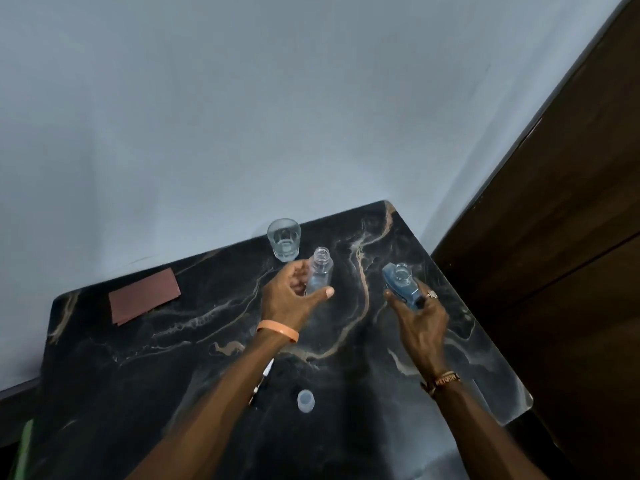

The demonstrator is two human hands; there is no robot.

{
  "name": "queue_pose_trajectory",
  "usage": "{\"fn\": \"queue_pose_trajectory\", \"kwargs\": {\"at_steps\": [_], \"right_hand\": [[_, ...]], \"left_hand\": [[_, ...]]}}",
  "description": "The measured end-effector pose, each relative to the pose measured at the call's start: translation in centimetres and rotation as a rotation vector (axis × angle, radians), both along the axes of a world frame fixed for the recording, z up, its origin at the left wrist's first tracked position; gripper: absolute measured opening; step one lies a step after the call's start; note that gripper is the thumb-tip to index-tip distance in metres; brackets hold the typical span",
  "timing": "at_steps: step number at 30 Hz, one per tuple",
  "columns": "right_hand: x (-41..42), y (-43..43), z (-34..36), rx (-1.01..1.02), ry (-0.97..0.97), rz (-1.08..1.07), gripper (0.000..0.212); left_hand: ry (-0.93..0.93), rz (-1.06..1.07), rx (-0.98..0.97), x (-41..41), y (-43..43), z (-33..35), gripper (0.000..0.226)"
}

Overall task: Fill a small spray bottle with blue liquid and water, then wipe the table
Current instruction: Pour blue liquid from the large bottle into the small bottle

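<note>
Left hand (pixel 294 296): forearm reaches in from the lower edge. The fingers (pixel 300 271) curl round the far side of the small spray bottle (pixel 318 275) and the thumb presses its near side. The bottle is upright with its neck open; base contact with the bench (pixel 207 341) cannot be told. An orange wristband (pixel 278 330) sits on this wrist.

Right hand (pixel 420 320): raised to the right, well apart from the left. Its fingers are wrapped round the blue liquid bottle (pixel 401 282), which is uncapped with its mouth tilted toward the spray bottle. There is a ring (pixel 432 294) on one finger and a bracelet (pixel 443 381) at the wrist.

Writing: the blue bottle's label and the bracelet's lettering are too blurred to read.

Surface: the bench is black stone with tan and white veins.
- A glass of water (pixel 283 239) stands near the far edge, just behind the spray bottle.
- A brown cloth (pixel 143 296) lies flat to the left.
- A translucent cap (pixel 306 400) stands between the forearms.
- A pump head (pixel 263 379) lies partly hidden under the left forearm.

Room: a pale wall (pixel 242 116) is behind the bench and a dark wooden door (pixel 554 237) is to the right.
</note>
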State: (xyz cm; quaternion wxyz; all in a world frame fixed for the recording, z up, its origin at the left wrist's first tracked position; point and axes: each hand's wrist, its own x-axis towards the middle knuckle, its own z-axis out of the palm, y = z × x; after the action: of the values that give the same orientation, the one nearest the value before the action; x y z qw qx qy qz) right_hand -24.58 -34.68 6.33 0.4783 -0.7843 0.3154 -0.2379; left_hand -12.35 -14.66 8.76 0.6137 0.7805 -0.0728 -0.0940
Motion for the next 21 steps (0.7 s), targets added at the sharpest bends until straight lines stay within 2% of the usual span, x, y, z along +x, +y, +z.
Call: {"fn": "queue_pose_trajectory", "kwargs": {"at_steps": [7, 10, 16, 21], "right_hand": [[3.2, 0.4, 12.9, -0.424, -0.191, 0.092, 0.05], [4.0, 1.2, 17.1, -0.555, -0.206, 0.106, 0.053], [4.4, 2.8, 21.7, -0.931, -0.18, 0.078, 0.057], [4.1, 3.1, 23.8, -1.066, -0.153, 0.044, 0.058]], "left_hand": [[-0.122, 0.006, -0.073, 0.1, -0.8, 6.3, 0.062], [-0.177, 0.012, -0.093, -0.2, -0.5, 8.9, 0.06], [-0.266, 0.019, -0.109, -0.7, 1.1, 13.5, 0.051], [-0.303, 0.019, -0.13, -1.4, 2.3, 16.0, 0.051]]}}
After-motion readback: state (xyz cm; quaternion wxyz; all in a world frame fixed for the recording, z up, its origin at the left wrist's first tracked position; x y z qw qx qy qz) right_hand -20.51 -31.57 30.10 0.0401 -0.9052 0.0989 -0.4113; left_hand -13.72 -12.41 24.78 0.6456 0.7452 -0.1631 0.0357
